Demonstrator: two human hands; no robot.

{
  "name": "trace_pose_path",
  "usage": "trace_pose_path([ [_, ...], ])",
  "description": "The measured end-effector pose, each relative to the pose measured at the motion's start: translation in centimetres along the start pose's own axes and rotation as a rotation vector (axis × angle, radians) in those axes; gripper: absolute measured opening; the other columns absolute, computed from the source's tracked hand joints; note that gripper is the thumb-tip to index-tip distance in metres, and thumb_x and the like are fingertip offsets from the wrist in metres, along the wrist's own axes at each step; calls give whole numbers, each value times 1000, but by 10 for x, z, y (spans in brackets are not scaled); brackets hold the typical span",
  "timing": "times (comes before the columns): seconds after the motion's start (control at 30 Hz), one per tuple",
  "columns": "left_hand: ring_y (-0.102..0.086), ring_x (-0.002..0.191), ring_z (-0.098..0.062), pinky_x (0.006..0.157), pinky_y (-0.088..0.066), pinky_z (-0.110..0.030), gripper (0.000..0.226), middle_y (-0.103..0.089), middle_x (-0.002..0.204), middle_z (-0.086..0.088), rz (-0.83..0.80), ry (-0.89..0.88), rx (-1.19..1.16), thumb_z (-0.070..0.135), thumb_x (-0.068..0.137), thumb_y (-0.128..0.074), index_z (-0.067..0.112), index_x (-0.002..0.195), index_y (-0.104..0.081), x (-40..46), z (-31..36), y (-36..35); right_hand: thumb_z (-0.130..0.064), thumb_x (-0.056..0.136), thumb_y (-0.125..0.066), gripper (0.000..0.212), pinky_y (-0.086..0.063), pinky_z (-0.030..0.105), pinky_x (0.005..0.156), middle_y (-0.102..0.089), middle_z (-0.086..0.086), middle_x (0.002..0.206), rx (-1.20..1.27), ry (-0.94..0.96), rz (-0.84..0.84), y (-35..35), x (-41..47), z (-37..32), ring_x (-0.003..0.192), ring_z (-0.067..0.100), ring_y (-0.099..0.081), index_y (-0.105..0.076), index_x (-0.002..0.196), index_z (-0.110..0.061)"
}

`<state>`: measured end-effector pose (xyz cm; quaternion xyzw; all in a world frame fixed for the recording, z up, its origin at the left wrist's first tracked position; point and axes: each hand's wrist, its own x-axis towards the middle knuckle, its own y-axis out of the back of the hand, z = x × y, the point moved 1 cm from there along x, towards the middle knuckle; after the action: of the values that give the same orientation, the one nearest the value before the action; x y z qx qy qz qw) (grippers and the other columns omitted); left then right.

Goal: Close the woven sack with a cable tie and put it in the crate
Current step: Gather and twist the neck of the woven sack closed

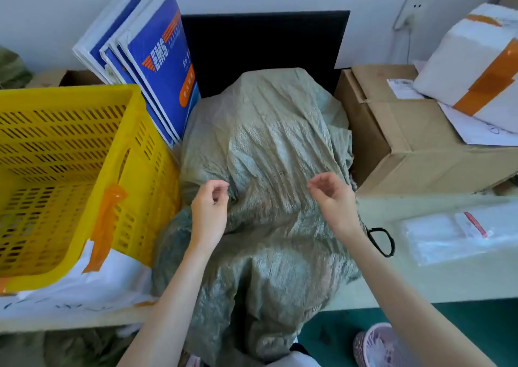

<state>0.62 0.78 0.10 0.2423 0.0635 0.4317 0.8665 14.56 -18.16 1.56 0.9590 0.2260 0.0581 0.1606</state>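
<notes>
A grey-green woven sack [266, 148] lies bulging on the table, its loose end draped over the front edge toward me. My left hand [208, 212] hovers over the sack's left side with fingers loosely curled, holding nothing. My right hand [333, 198] hangs above the sack's right side, fingers relaxed and curled, also holding nothing. A black cable tie [382, 240] lies looped on the table just right of my right wrist. The yellow slotted crate [134, 148] stands to the left of the sack, open side up.
Blue and white mailer envelopes [157, 58] lean behind the crate. A black monitor [266, 44] stands against the wall. Cardboard boxes [406, 142] and a taped white parcel [476, 66] sit right. Clear plastic bags [459, 232] lie at the right front. A pink fan [378, 347] is below.
</notes>
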Motion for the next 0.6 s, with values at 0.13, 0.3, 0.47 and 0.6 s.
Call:
trace_pose_path([
  [0.13,-51,111,-19,92,-37,-23,20,-51,121,-7,102,108,137,10,96,-49,11,113,-58,3,-19,14,-8,91,-59,7,-48,16,75,-65,-5,88,-26,21,24,-1,-11,10,84,11,-61,-61,93,-14],
  [0.3,-48,122,-24,99,-36,-29,30,-50,132,-11,-5,213,233,15,98,-46,12,126,-54,9,-50,23,-5,91,-57,12,-47,16,77,-66,-6,93,-82,18,-7,-5,-23,25,88,11,-62,-62,97,-14],
  [0.47,-31,140,-27,115,-27,-40,51,-32,153,-9,-179,360,291,33,101,-38,15,148,-30,4,-63,19,-4,88,-60,25,-48,29,89,-63,-3,104,-184,-33,-97,-17,-30,39,99,12,-59,-60,110,-16],
  [0.6,-41,132,-32,98,-37,-36,59,-38,149,-11,-321,407,423,45,100,-32,15,150,-23,0,-65,16,-13,87,-64,39,-41,29,96,-58,1,122,-268,-53,-207,-26,-31,50,116,16,-52,-54,125,-16],
])
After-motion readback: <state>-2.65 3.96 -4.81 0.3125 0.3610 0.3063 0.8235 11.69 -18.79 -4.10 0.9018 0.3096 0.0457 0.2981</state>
